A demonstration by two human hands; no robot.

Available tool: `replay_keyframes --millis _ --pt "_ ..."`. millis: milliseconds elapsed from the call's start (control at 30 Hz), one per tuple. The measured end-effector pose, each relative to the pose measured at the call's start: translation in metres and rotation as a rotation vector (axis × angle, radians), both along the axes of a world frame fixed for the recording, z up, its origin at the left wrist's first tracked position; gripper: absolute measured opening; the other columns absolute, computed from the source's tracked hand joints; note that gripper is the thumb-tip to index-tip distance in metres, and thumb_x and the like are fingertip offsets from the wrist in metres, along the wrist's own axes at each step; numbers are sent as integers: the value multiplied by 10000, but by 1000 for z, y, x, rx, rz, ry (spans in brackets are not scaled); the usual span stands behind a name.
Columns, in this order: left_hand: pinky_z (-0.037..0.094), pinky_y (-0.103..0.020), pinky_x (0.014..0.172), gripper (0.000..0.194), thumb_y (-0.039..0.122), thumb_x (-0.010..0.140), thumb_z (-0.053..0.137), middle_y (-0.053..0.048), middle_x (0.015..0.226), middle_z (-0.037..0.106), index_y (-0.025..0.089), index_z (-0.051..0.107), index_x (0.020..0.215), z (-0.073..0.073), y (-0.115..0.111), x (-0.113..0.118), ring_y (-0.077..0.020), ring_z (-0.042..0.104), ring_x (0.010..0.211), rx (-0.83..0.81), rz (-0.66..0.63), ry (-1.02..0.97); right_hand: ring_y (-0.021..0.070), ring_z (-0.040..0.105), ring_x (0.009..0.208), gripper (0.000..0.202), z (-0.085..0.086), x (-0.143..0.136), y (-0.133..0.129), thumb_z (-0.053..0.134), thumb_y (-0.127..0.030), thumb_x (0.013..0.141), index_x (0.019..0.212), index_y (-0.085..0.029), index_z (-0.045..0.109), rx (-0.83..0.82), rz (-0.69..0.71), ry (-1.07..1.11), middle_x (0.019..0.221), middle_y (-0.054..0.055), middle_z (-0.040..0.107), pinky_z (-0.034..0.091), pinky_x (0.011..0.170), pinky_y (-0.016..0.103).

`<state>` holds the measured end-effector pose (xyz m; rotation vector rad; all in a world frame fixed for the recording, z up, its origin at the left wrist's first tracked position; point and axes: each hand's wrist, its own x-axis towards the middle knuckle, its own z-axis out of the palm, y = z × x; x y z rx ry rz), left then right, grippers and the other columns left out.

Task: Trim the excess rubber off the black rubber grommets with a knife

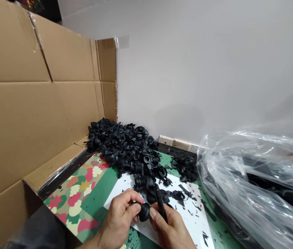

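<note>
A: From the head view, where does the small black part [143,212] sit?

B: Directly between a worker's bare hands, above the near part of a white sheet [195,221]. The left hand [122,214] pinches it between thumb and fingers; the right hand [169,226] closes around a dark, slim tool [159,199], its thumb tip right at the part's right side.

A: Which hand is nearer, and how do the long axes run?

B: The left, as it has the firmer hold; whether the right thumb presses or only meets the edge, one cannot tell. The tool points away from the worker, its far end leaning slightly left. The part looks rounded, its long axis unclear.

A: And around them?

B: A heap of ribbed black pieces [125,141] lies beyond the hands, toward the wall; black scraps [185,167] pile to its right, near a clear plastic bag [252,141].

A: Any brands or lettering?

B: None legible. A patterned sheet [75,193] at left carries colourful shapes, and the cardboard [71,103] shows no readable print.
</note>
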<state>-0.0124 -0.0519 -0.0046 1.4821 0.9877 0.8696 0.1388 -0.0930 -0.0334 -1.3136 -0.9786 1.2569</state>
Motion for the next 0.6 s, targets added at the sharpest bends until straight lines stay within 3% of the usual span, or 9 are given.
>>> replay_keyframes --millis 133,267,433,600 --pt "414 -223 528 136 175 785 512 -15 775 581 160 647 795 4 1 2 -115 491 565 62 6 41 104 270 487 389 5 -3 -1 605 -559 717 658 -176 566 -25 -3 -11 516 -69 352 224 471 245" --pt "419 -229 563 152 128 774 510 -25 759 605 168 655 757 9 1 3 -135 519 612 186 18 91 118 305 495 310 15 -6 -3 574 -482 745 672 -182 601 -28 -40 -86 520 -66 380 283 514 258" --pt "436 -239 649 169 98 769 509 -33 732 629 170 655 723 15 1 3 -156 567 683 347 22 125 170 464 590 252 24 -7 -5 608 -429 722 692 -180 631 103 -170 -140 607 -6 554 349 591 271" --pt "441 -232 649 193 78 781 502 -26 728 630 179 658 729 14 2 4 -150 578 686 402 12 152 164 460 592 250 23 -7 -7 583 -425 776 683 -195 614 195 -216 -191 611 -19 534 330 571 265"
